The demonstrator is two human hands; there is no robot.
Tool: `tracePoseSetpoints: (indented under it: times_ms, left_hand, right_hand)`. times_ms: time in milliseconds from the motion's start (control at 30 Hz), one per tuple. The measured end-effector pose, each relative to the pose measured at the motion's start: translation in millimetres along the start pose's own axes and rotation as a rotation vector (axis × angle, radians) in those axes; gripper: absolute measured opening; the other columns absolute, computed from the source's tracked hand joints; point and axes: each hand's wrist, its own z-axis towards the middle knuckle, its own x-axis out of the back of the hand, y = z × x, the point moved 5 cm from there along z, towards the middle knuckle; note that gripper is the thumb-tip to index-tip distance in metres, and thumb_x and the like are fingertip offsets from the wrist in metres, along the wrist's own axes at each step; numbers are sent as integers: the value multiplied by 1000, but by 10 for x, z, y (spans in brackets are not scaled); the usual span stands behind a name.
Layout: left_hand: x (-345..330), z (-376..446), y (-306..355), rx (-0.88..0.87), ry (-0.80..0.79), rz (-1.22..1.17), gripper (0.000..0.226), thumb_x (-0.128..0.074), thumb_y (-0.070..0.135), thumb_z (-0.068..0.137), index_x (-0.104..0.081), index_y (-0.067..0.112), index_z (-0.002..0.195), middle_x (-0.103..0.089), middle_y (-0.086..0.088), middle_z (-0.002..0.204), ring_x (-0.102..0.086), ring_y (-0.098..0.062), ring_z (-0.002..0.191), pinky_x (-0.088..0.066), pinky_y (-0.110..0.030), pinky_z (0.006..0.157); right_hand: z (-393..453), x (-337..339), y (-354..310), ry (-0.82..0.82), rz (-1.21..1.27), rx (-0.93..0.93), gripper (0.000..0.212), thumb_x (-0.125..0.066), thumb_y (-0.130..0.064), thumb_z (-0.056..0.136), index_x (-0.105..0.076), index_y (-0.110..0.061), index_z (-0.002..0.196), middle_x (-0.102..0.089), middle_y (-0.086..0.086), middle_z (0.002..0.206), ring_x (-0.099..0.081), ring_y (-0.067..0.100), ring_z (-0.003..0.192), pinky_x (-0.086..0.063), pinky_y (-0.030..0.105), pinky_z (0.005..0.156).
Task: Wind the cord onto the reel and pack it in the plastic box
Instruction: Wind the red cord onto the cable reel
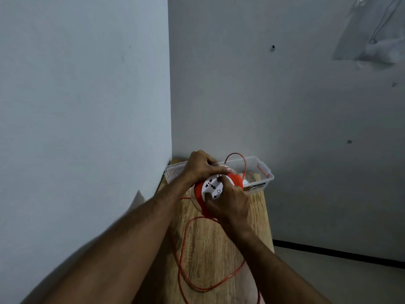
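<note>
You were working at a narrow wood-grain tabletop (221, 244) pushed into a room corner, w/ a pale grey wall (83, 95) on your left and another straight ahead. The wall ahead had a few small dark marks and a clear plastic sheet (368, 34) stuck near the top right. A dark strip ran along the base of that wall at the right, above a light floor (328, 275).

At the far end of the tabletop, against the corner, sat the clear plastic box (268, 175), no lid on it, red clips at its right end, a label on its near side. Inside it something white showed at the right; can't tell what. A loop of the orange cord (237, 157) arched up over the box.

The reel (213, 189), orange w/ a white socket face, was in your hands just in front of the box, above the tabletop. Your left hand (200, 166) was closed over the reel's top edge, fingers curled round the far side. Your right hand (229, 205) gripped the lower right rim, thumb on the white face. More of the cord lay in loose loops on the tabletop below the reel, running off toward you at the bottom edge.
</note>
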Motion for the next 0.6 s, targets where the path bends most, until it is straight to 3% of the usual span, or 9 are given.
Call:
tracePoseSetpoints:
  times_ms: [100,167,233,267,333,400,467,533,600]
  left_hand:
    - [-44,1,-19,0,34,5,41,-90,52,69,-84,13,78,-77,1,68,-73,-16,60,-60,-37,59]
    - [-82,-18,-31,-16,49,16,41,-89,53,69,-83,13,78,-76,2,67,-72,-14,60,-60,-36,59]
    - [-121,-50,-35,-28,52,42,44,-88,56,68,-84,14,80,-77,2,71,-71,-11,61,-58,-32,57]
    - [-134,-57,-44,-25,46,44,44,-88,56,68,-84,15,82,-78,2,72,-71,-10,61,-56,-29,56]
    - [-147,-51,-80,-5,24,28,43,-88,58,67,-83,15,76,-74,6,65,-68,-10,57,-51,-27,53]
    - [-105,-20,-116,24,17,-3,50,-87,63,64,-79,13,66,-72,3,58,-69,-20,53,-53,-36,51]
    - [-45,11,-149,63,28,-43,53,-87,62,65,-79,9,66,-74,-4,60,-73,-28,59,-54,-35,53]
    - [18,21,-140,77,25,-53,50,-88,58,67,-80,9,68,-75,-4,62,-74,-26,60,-55,-33,54]
    - [38,19,-123,58,-4,-39,47,-87,59,67,-80,12,67,-75,-2,62,-73,-23,59,-58,-35,55]
  right_hand:
    - [-69,-79,93,106,362,-527,56,-84,-43,77,-61,-16,119,-69,0,110,-64,12,94,-45,12,68]
    - [-152,-196,159,133,647,-941,53,-86,-41,76,-60,-15,114,-68,7,117,-68,23,102,-57,27,73]
    - [-222,-343,142,194,1004,-1336,62,-87,-36,76,-55,-12,123,-63,10,120,-65,32,109,-60,46,84]
    - [-222,-402,112,233,1175,-1460,70,-87,-34,77,-50,-9,131,-58,13,122,-63,35,110,-59,47,82]
    - [-162,-482,115,248,1398,-1535,80,-84,-35,81,-41,-5,141,-57,19,128,-65,36,100,-57,43,66]
    - [-124,-492,96,147,1445,-1497,70,-80,-31,86,-44,-4,140,-62,22,126,-70,35,90,-57,42,61]
    - [-160,-367,149,112,1283,-1361,35,-76,-18,89,-57,-6,116,-68,19,109,-74,33,82,-62,47,69]
    - [-116,-78,177,189,904,-908,17,-74,-15,89,-59,-16,96,-71,8,96,-75,23,80,-64,43,72]
    - [-32,167,-7,161,483,-225,15,-74,-17,88,-61,-19,95,-70,-1,94,-71,13,85,-61,29,76]
